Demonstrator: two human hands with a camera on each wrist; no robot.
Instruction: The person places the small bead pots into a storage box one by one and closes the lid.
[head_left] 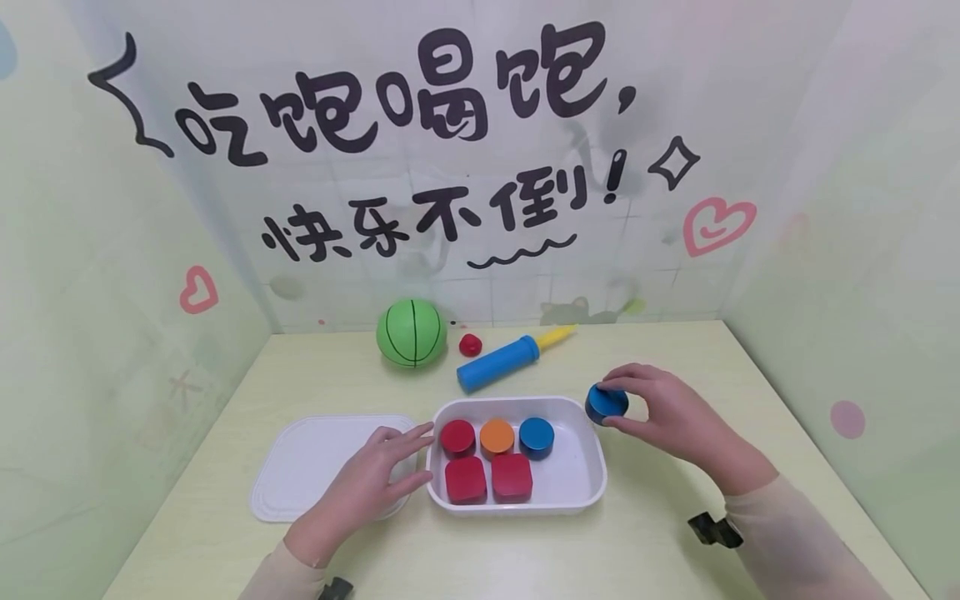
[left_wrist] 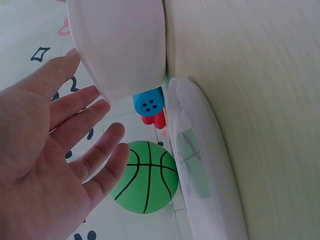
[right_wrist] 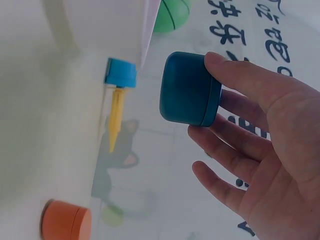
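Observation:
My right hand [head_left: 667, 412] pinches a small blue lidded tin [right_wrist: 186, 90] between thumb and fingers, raised just beyond the right rim of the white plastic box [head_left: 592, 492]. A seam near one end of the tin shows its lid in the right wrist view. Inside the box stand a red round tin [head_left: 457, 437], an orange round tin [head_left: 497, 438], a blue round tin [head_left: 536, 437] and two red square tins [head_left: 466, 480]. With fingers spread and nearly straight, my left hand [head_left: 367, 475] has its fingertips at the box's left rim.
Left of the box lies its white lid [head_left: 307, 454], partly under my left arm. Behind are a green ball [head_left: 412, 333], a small red piece [head_left: 470, 344] and a blue hand pump [head_left: 498, 364] with a yellow nozzle. Another orange tin [right_wrist: 65, 221] appears in the right wrist view.

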